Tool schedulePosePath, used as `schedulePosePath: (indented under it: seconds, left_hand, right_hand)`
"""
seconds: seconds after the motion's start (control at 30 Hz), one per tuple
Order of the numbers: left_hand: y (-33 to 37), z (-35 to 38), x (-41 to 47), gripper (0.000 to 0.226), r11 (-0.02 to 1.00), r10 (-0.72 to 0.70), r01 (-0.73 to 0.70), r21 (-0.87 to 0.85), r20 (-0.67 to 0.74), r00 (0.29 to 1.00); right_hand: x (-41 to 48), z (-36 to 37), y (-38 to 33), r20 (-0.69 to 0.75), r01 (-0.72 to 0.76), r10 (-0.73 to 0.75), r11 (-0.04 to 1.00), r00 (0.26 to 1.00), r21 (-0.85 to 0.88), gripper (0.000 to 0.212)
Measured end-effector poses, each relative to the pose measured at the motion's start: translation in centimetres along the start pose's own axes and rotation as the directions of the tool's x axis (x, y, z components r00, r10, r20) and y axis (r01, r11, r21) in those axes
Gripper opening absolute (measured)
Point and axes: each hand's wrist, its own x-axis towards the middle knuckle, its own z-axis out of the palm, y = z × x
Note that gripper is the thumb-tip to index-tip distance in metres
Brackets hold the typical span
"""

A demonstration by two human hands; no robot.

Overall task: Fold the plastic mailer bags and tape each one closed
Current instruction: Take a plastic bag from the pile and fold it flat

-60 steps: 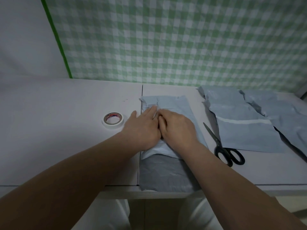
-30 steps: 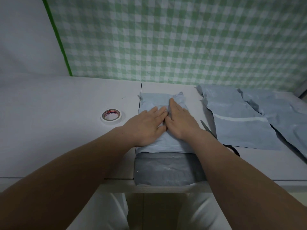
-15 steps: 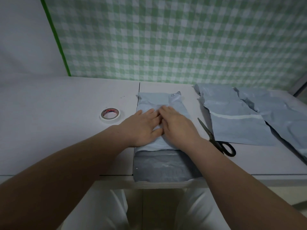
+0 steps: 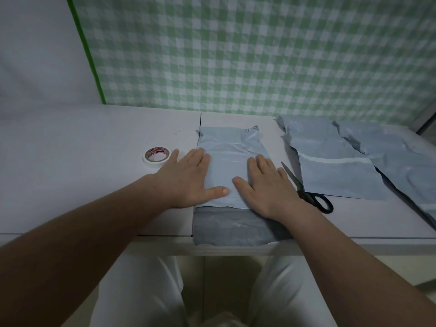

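folded mailer bag [image 4: 227, 161] lies mid worktop [image 4: 70, 166], light flap over the darker near part (near edge at the worktop lip). left hand [image 4: 186, 178] flat on its 9 o'clock edge, right hand [image 4: 266, 185] flat on its 3 o'clock edge; both grips fully open, fingers straight, pressing down, holding nothing. tape roll [image 4: 157, 155] at 10 o'clock of left hand, near its fingertips. scissors [image 4: 306, 190] just beside right hand at 3 o'clock, loose mailers [image 4: 330, 166] beyond
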Motion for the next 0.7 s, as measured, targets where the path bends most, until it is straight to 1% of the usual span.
schedulePosePath:
  seconds: [0.07, 0.1, 0.17, 0.23, 0.27, 0.3, 0.37, 0.43, 0.53, 0.6, 0.7]
  left_hand:
    - [0.0, -0.3, -0.2, 0.118, 0.998, -0.037, 0.036, 0.061, 0.014, 0.999]
    - [0.2, -0.5, -0.2, 0.113, 0.994, -0.057, 0.057, 0.096, -0.004, 0.998]
    - [0.7, -0.9, 0.3, 0.091, 0.989, -0.050, 0.063, 0.134, -0.094, 0.994]
    - [1.7, -1.1, 0.7, 0.068, 0.996, 0.042, -0.025, 0.088, -0.193, 0.980]
    - [2.2, -1.1, 0.8, 0.062, 0.995, 0.100, -0.096, 0.029, -0.202, 0.974]
    - [2.6, -1.0, 0.8, 0.059, 0.987, 0.144, -0.154, -0.047, -0.172, 0.975]
    - [2.8, -0.5, 0.6, 0.059, 0.969, 0.192, -0.203, -0.139, -0.087, 0.977]
    - [2.4, 0.2, 0.5, 0.064, 0.973, 0.196, -0.203, -0.110, -0.070, 0.978]
    - [1.8, 0.9, 0.2, 0.068, 0.976, 0.195, -0.201, -0.083, -0.070, 0.978]
    - [1.7, 1.2, -0.3, 0.069, 0.967, 0.229, -0.236, -0.098, -0.080, 0.970]
    - [1.3, 1.7, -1.7, 0.069, 0.934, 0.280, -0.303, -0.189, -0.137, 0.950]
  right_hand:
    - [-0.6, -0.1, -0.3, -0.007, -0.027, 0.027, 1.000, 1.000, 0.000, 0.070]
    - [-0.8, -0.2, -0.5, -0.018, -0.041, 0.041, 0.999, 0.999, -0.007, 0.067]
    - [-0.9, -0.7, -1.1, -0.077, -0.047, 0.045, 0.999, 0.996, -0.023, 0.056]
    - [-0.7, -1.2, -1.6, -0.130, 0.017, -0.018, 1.000, 0.991, -0.006, 0.041]
    - [-0.5, -1.2, -1.8, -0.133, 0.072, -0.070, 0.997, 0.989, 0.011, 0.039]
    - [-0.4, -1.2, -1.9, -0.118, 0.121, -0.117, 0.992, 0.986, 0.029, 0.042]
    - [-0.3, -1.0, -1.7, -0.053, 0.165, -0.162, 0.985, 0.985, 0.058, 0.049]
    - [-0.5, -1.0, -1.3, -0.013, 0.170, -0.170, 0.983, 0.985, 0.068, 0.051]
    - [-1.4, -1.2, -1.0, -0.037, 0.196, -0.195, 0.979, 0.980, 0.045, 0.049]
    - [-2.3, -1.3, -1.0, -0.033, 0.203, -0.202, 0.977, 0.979, 0.060, 0.049]
    - [-3.6, -1.3, -0.9, -0.048, 0.239, -0.235, 0.966, 0.971, 0.101, 0.048]
